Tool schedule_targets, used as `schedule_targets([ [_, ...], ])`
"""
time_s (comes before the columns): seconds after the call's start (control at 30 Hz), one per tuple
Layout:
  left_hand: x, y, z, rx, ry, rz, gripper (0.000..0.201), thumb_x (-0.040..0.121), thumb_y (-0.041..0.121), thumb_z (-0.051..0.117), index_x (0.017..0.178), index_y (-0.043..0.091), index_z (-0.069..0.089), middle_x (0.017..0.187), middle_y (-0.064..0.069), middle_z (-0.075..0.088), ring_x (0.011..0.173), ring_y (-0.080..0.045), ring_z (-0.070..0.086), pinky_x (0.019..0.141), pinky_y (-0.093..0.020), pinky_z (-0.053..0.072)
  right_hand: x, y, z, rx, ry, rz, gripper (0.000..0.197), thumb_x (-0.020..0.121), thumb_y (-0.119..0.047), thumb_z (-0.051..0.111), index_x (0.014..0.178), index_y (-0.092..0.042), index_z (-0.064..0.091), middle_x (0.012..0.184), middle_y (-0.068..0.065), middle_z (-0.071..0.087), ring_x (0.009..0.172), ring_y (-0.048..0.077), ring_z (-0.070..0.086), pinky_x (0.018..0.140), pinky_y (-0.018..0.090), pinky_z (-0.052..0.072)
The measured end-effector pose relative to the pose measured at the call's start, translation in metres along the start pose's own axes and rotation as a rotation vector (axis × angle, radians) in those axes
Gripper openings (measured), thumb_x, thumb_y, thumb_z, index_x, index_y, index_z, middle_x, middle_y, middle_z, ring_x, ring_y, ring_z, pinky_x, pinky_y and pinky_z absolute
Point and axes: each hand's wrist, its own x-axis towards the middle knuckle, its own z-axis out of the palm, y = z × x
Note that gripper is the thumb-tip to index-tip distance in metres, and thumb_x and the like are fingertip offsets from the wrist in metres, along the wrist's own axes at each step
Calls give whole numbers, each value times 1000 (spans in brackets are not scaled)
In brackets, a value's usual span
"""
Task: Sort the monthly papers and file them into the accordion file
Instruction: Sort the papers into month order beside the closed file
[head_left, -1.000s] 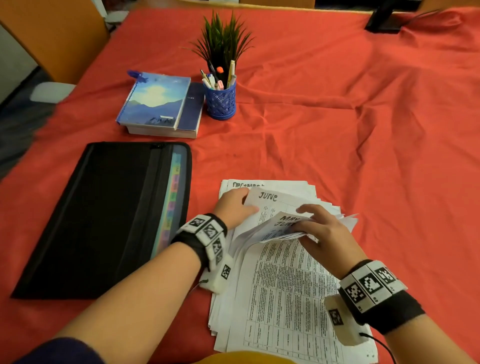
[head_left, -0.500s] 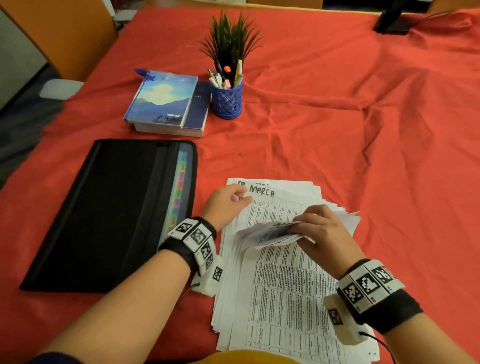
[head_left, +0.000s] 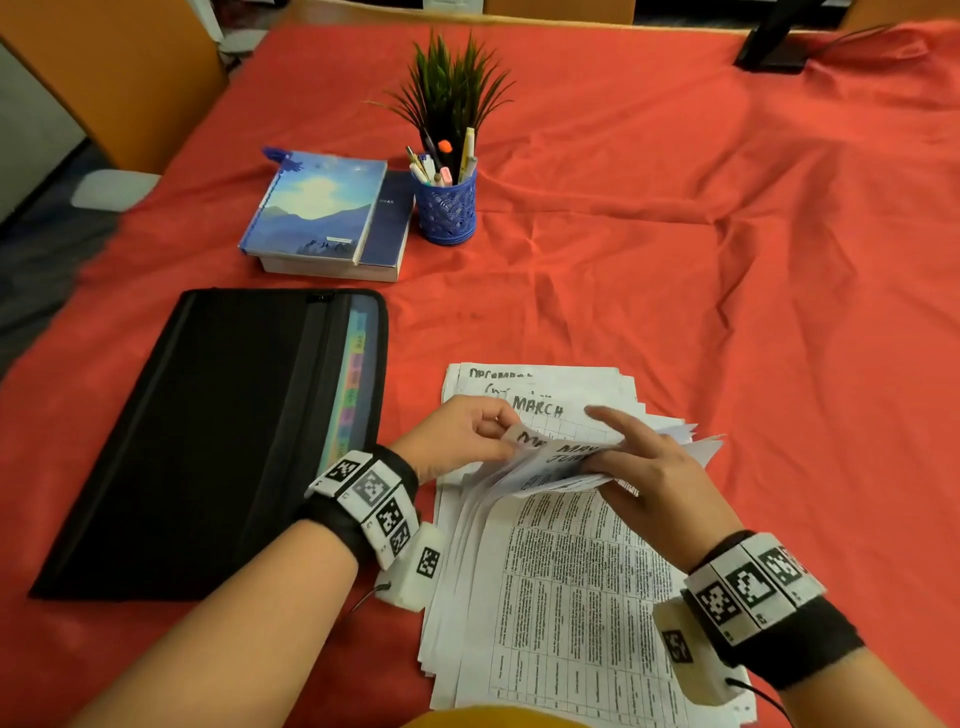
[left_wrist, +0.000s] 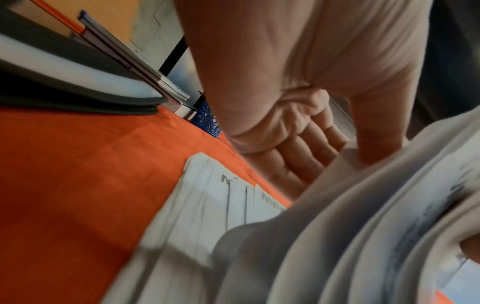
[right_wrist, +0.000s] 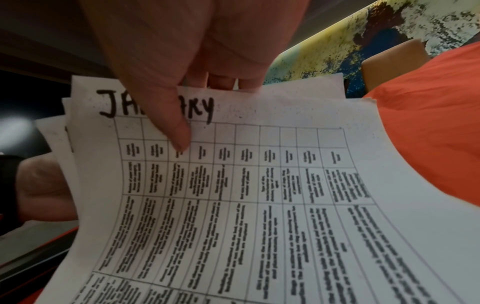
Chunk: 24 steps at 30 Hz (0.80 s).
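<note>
Right of the black accordion file (head_left: 208, 441), on the red-covered surface (head_left: 675, 291): the stack of monthly papers (head_left: 561, 597), long axis running away from the body, headed ends at the far side. Far ends of the upper sheets lifted and bent back toward the body, held as a fanned bundle (head_left: 566, 462) by the right hand (head_left: 649, 478), thumb pressed on the January sheet (right_wrist: 233, 185) in the right wrist view, other fingers curled behind the bundle. Left hand (head_left: 457, 436) at the bundle's edge nearest the file, fingers (left_wrist: 306, 156) curled and pinching a corner of one sheet, thumb on the near face. Exposed flat beneath the lifted ends: a sheet headed March (head_left: 540, 410), and beyond it one headed December. File lying flat just left of the stack, unzipped along the side facing the papers, coloured tabs (head_left: 353, 384) showing there. Probably still sorting by heading, nothing filed as yet. Coming move likely a peel of the pinched sheet leftward; left hand nearer the file, so best placed to carry a sheet across to the tabs.
</note>
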Motion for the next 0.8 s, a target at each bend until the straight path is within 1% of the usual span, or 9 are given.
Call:
schedule_targets([
  [0.07, -8, 0, -1, -3, -43, -21, 21, 81, -10, 64, 81, 11, 61, 66, 10, 66, 63, -1, 60, 67, -14, 48, 0, 1, 2, -34, -19, -36, 21, 70, -10, 60, 86, -19, 70, 103, 1, 67, 82, 21, 64, 71, 33, 49],
  [0.13, -13, -1, -6, -64, -28, -21, 6, 84, 1, 64, 85, 7, 63, 79, 1, 68, 74, -6, 62, 70, -17, 49, 0, 1, 3, -51, -27, -54, 22, 68, -9, 62, 86, -17, 71, 92, -1, 68, 75, 21, 64, 67, 34, 51],
  [0.23, -5, -6, -11, -55, 182, -50, 20, 88, 23, 59, 90, 5, 67, 92, -3, 68, 86, -10, 61, 73, -22, 49, 1, -1, 2, -48, -24, -55, 21, 69, -10, 59, 85, -16, 72, 90, -1, 69, 74, 22, 64, 65, 35, 53],
  [0.3, 7, -12, -10, 142, 355, -83, 13, 90, 20, 59, 86, 12, 68, 89, 2, 66, 84, -10, 59, 73, -22, 46, 1, -1, 1, -52, -27, -55, 23, 66, -8, 62, 85, -16, 72, 90, -1, 69, 73, 22, 64, 64, 34, 53],
  [0.33, 13, -15, -7, 262, 372, -97, 10, 88, 18, 59, 86, 13, 67, 88, 3, 65, 83, -11, 58, 75, -24, 46, 1, -2, 1, -58, -31, -53, 24, 64, -7, 63, 85, -16, 72, 90, -2, 69, 73, 21, 64, 64, 34, 53],
  [0.43, 26, -17, 4, 487, 305, -158, 15, 84, 16, 60, 94, 7, 66, 84, 1, 57, 80, -17, 54, 79, -30, 47, 1, -3, 0, -69, -30, -54, 21, 67, -9, 62, 84, -16, 72, 89, -3, 69, 73, 19, 63, 63, 32, 52],
  [0.57, 34, -11, 10, 574, 365, -157, 14, 81, 14, 63, 94, 8, 63, 79, 4, 53, 79, -19, 52, 75, -33, 46, -1, -4, -4, -50, -24, -64, 25, 74, -19, 48, 84, -16, 71, 89, -3, 69, 72, 20, 63, 63, 32, 52],
  [0.73, 30, -10, 15, 563, 351, -89, 10, 81, 19, 65, 91, 20, 62, 92, 1, 62, 90, -21, 60, 81, -33, 50, -5, -3, -7, -67, -13, -53, 22, 72, -16, 53, 85, -18, 70, 88, -4, 69, 73, 18, 61, 63, 31, 50],
  [0.8, 27, -9, 16, 571, 345, -95, 18, 85, 25, 62, 102, 28, 66, 96, 1, 67, 91, -20, 62, 84, -34, 51, -5, -3, -7, -70, -11, -57, 27, 73, -19, 47, 84, -16, 72, 88, -3, 69, 71, 21, 63, 62, 33, 51],
])
